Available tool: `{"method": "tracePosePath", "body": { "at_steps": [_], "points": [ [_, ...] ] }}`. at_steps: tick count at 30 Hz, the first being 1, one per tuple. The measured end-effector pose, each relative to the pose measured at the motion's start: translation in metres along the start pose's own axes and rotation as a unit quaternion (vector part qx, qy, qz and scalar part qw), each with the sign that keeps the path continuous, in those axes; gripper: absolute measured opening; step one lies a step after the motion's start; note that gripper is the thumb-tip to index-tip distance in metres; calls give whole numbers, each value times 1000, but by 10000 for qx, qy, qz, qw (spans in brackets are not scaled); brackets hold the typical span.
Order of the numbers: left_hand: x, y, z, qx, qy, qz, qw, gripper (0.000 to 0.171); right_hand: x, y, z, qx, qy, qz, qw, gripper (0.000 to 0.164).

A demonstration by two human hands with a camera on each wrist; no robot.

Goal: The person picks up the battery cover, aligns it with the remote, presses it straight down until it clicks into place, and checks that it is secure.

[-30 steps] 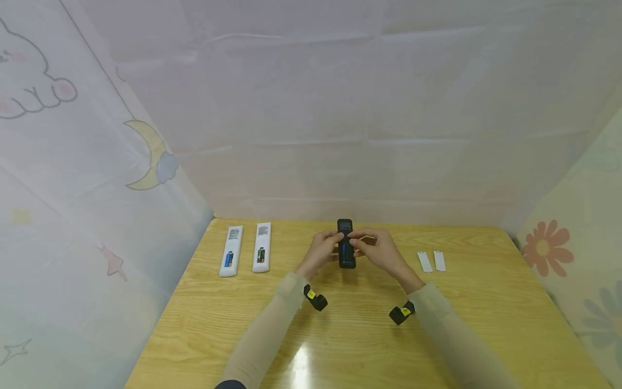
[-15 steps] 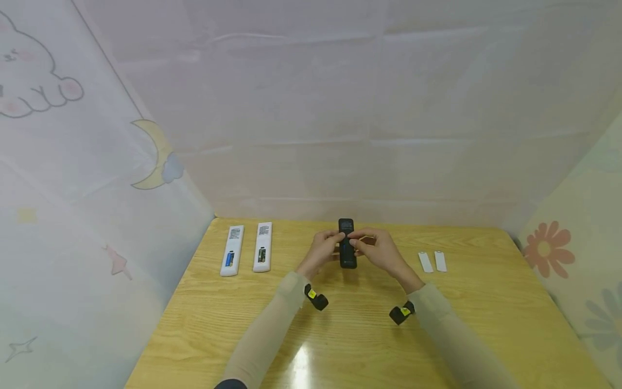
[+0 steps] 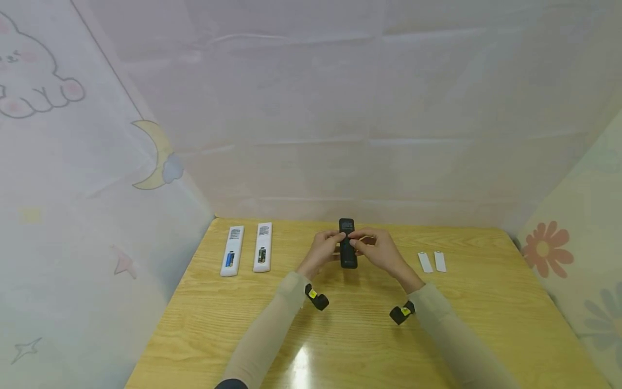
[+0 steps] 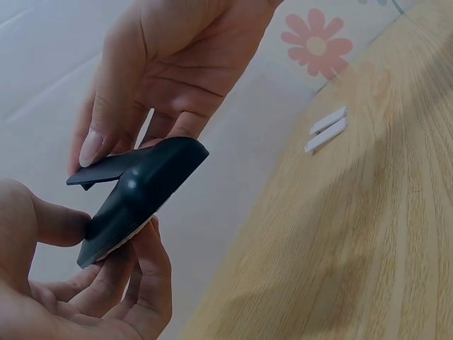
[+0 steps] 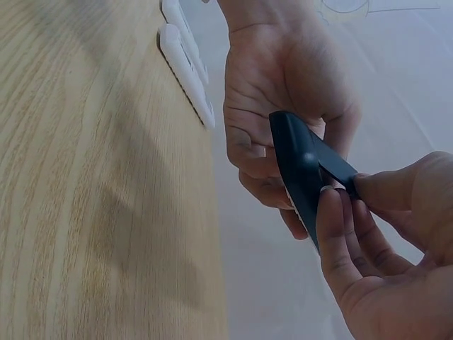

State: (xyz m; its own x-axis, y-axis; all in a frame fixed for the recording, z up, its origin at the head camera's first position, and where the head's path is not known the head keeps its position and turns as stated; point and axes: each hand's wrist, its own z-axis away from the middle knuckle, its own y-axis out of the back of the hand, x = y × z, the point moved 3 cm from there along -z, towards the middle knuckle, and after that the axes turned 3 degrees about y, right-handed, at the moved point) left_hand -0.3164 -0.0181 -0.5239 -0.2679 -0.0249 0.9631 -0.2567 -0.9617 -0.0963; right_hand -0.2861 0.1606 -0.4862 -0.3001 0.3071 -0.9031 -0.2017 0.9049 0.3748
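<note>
My left hand (image 3: 320, 251) grips a black remote control (image 3: 348, 258) by its side above the back of the table, its labelled back facing me. With thumb and fingers my right hand (image 3: 381, 249) pinches the end of a black battery cover (image 4: 99, 170). In the left wrist view the cover's other end meets the remote's back while the pinched end stands raised off it at an angle. The right wrist view shows the same slanted cover (image 5: 334, 164), a right fingertip between it and the remote. The battery compartment is hidden underneath.
On the left lie two white remotes, one with a blue battery (image 3: 230, 259) showing in its uncovered compartment, the other (image 3: 262, 265) with a darker one. Two white battery covers (image 3: 425, 262) lie at the right. A fabric backdrop (image 3: 311, 178) rises behind the table's back edge.
Blue inside the black remote's compartment showed clearly a second ago; the black cover now hides nearly all of it. Both hands have stayed almost in place.
</note>
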Motion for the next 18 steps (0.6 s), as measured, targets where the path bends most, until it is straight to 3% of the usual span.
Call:
{"method": "tracePosePath", "body": {
  "at_steps": [18],
  "points": [
    [-2, 3, -1, 26, -3, -22, 10000, 47, 3, -3, -1, 67, 191, 471, 9987, 23]
  ]
}}
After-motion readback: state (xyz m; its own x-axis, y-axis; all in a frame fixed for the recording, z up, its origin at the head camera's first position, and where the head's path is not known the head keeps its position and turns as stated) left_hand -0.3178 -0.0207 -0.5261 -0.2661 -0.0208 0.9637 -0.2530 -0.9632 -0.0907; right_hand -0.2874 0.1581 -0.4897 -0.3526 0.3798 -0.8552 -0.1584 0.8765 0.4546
